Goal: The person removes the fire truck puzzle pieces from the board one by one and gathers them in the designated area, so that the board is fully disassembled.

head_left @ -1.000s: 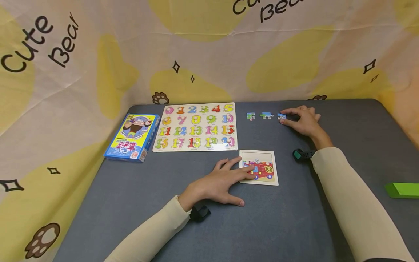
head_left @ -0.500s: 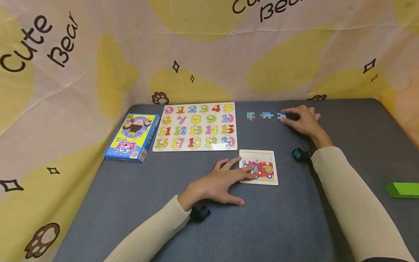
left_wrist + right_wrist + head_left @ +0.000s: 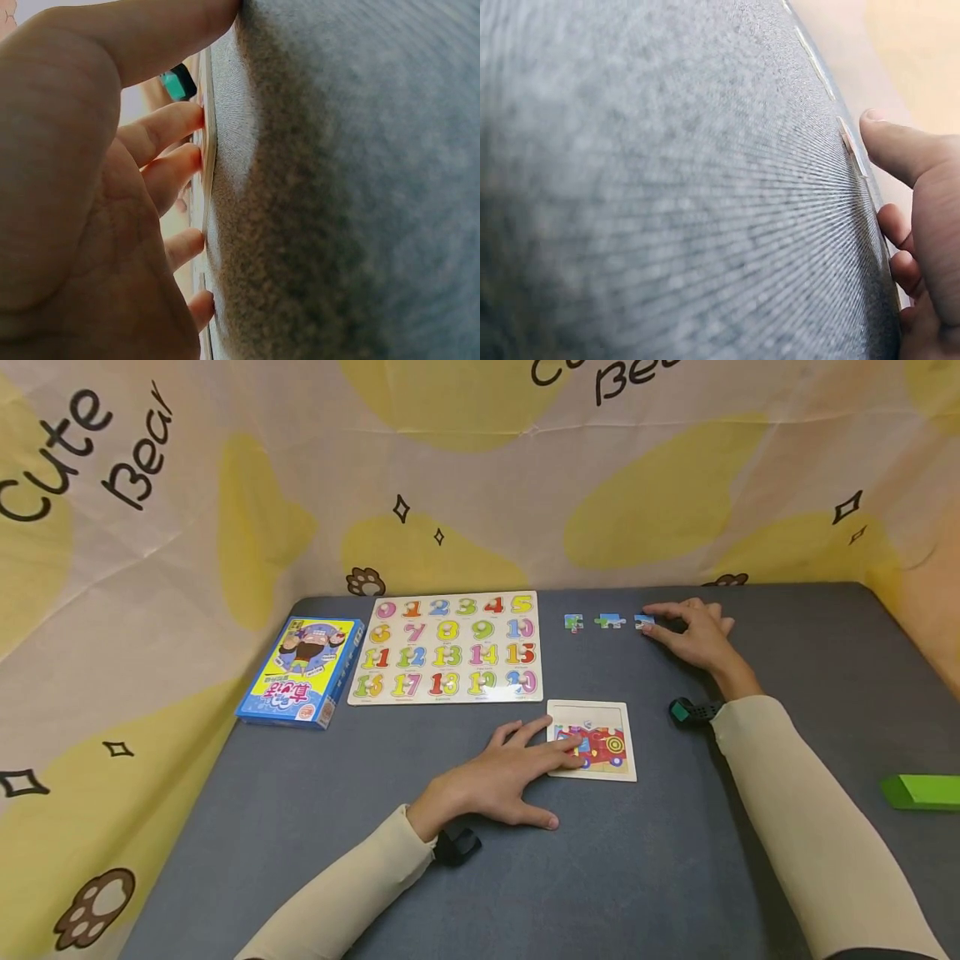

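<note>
My left hand [image 3: 498, 781] lies with spread fingers on a small wooden jigsaw tray [image 3: 591, 774] showing a red vehicle. Its fingertips touch the tray in the left wrist view. At the back right, my right hand [image 3: 697, 639] has index finger and thumb about a small blue puzzle piece [image 3: 642, 620]. In the right wrist view, the thumb [image 3: 900, 150] stands slightly above a flat piece [image 3: 850, 146] on the table, with a gap between; the index finger is hidden there. Two more pieces lie to the left, a blue one [image 3: 610, 621] and a green-blue one [image 3: 573, 622].
A number board [image 3: 465, 702] lies at the back middle of the grey table [image 3: 420, 902]. To its left is a blue and yellow box [image 3: 300, 672]. A green block [image 3: 926, 792] sits at the right edge. Printed cloth [image 3: 480, 477] hangs behind the table.
My right thumb has shifted from the near edge of the blue piece to over its lower right part. The left hand stays on the tray. The head view tilts very slightly.
</note>
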Motion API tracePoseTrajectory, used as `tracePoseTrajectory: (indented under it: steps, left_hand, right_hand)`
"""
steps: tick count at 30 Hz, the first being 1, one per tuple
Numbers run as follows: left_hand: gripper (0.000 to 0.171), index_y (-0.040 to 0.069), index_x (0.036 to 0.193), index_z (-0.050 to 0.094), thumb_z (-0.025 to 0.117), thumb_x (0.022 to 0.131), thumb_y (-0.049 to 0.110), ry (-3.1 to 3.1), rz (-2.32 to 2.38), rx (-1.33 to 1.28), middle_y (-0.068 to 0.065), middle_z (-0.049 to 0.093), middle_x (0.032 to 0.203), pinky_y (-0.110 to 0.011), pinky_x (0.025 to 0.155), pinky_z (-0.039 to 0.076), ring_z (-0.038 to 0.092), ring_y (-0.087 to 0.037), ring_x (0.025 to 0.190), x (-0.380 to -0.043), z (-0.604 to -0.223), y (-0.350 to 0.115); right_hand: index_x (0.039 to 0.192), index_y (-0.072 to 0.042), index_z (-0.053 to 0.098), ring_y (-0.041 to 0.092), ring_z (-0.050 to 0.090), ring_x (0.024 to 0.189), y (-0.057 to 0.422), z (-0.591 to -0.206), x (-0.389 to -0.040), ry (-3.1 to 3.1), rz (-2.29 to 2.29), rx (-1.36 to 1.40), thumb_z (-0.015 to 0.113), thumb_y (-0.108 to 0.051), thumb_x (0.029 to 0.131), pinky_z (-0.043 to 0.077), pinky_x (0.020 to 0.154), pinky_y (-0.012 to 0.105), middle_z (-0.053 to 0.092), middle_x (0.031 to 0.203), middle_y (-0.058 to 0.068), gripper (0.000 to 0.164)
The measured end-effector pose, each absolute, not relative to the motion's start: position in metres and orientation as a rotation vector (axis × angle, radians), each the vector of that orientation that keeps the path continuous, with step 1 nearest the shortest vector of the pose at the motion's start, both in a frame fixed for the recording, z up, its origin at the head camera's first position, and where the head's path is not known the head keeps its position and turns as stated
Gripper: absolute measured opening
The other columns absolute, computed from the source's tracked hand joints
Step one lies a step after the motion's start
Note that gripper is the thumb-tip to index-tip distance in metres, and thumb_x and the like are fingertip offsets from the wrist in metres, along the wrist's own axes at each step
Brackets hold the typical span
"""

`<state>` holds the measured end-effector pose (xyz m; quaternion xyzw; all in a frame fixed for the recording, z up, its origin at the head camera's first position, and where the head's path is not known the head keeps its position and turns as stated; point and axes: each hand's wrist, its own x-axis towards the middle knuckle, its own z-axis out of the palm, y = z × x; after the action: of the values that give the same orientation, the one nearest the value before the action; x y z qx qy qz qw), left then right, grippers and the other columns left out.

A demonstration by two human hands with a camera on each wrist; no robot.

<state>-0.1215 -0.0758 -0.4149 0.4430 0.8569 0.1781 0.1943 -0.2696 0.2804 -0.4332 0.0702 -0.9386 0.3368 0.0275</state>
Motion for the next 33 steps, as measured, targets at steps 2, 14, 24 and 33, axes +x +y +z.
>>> tracePoseTrajectory:
  steps: [2,14,24,33]
  left_hand:
    - [0.078,0.031,0.156,0.041,0.076,0.088,0.050,2.401,0.497,1.241,0.014,0.019,0.171,-0.057,0.125,0.007,-0.002,-0.026,0.161,-0.122,-0.415,-0.076]
    - [0.081,0.031,0.157,0.039,0.075,0.088,0.051,2.392,0.500,1.247,0.012,0.016,0.172,-0.058,0.124,0.007,-0.003,-0.026,0.161,-0.122,-0.416,-0.075]
    - [0.079,0.032,0.157,0.038,0.073,0.089,0.052,2.385,0.467,1.260,0.010,0.014,0.172,-0.060,0.124,0.007,0.000,-0.027,0.161,-0.123,-0.413,-0.075]
    - [0.076,0.034,0.155,0.041,0.073,0.088,0.053,2.416,0.471,1.253,0.000,0.026,0.165,-0.056,0.125,0.008,0.006,-0.026,0.160,-0.122,-0.412,-0.076]
  right_hand:
    - [0.139,-0.009,0.062,0.043,0.027,0.116,0.280,-0.434,-0.268,-2.869,1.082,0.215,0.066,-0.036,0.099,0.006,0.089,0.060,0.049,0.131,0.025,0.049]
    - [0.139,-0.011,0.062,0.036,0.028,0.121,0.279,-0.438,-0.249,-2.729,1.261,0.287,0.066,-0.026,0.100,0.005,0.097,0.062,0.055,0.134,0.022,0.042]
    - [0.136,-0.009,0.064,0.036,0.033,0.124,0.266,-0.437,-0.221,-2.716,1.319,0.375,0.068,-0.018,0.098,0.012,0.103,0.065,0.057,0.137,0.021,0.039]
    - [0.134,-0.010,0.066,0.036,0.035,0.123,0.255,-0.437,-0.204,-2.700,1.306,0.460,0.069,-0.017,0.097,0.015,0.101,0.064,0.057,0.139,0.020,0.038]
